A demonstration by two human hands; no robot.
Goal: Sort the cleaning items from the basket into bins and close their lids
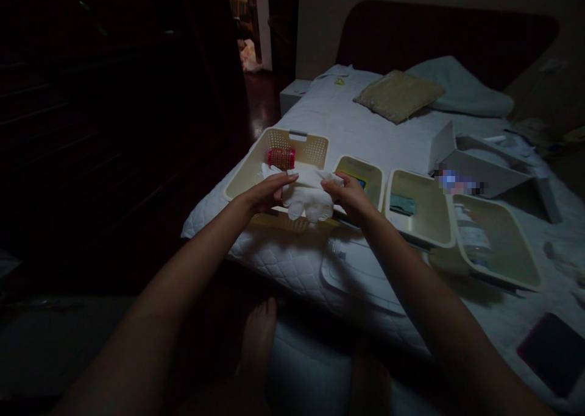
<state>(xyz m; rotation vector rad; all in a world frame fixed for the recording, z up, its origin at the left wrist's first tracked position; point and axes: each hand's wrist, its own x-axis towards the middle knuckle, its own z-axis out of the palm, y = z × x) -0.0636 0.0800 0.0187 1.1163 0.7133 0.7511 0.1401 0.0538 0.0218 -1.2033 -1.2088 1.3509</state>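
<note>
Both hands hold a white glove (307, 198) stretched between them, its fingers hanging down. My left hand (269, 190) pinches the glove's left edge and my right hand (348, 195) grips its right edge. They hover over the near rim of a cream perforated basket (247, 171) that stands on the bed. Inside the basket lies a red cylindrical roller (281, 158) and more white cloth.
Three more cream trays (371, 173) (418, 227) (512, 251) line up to the right on the white quilted bed (365, 130). An open white box (484, 166), two pillows (398, 94) and a dark flat object (554, 354) also lie there. My feet (258, 337) show below.
</note>
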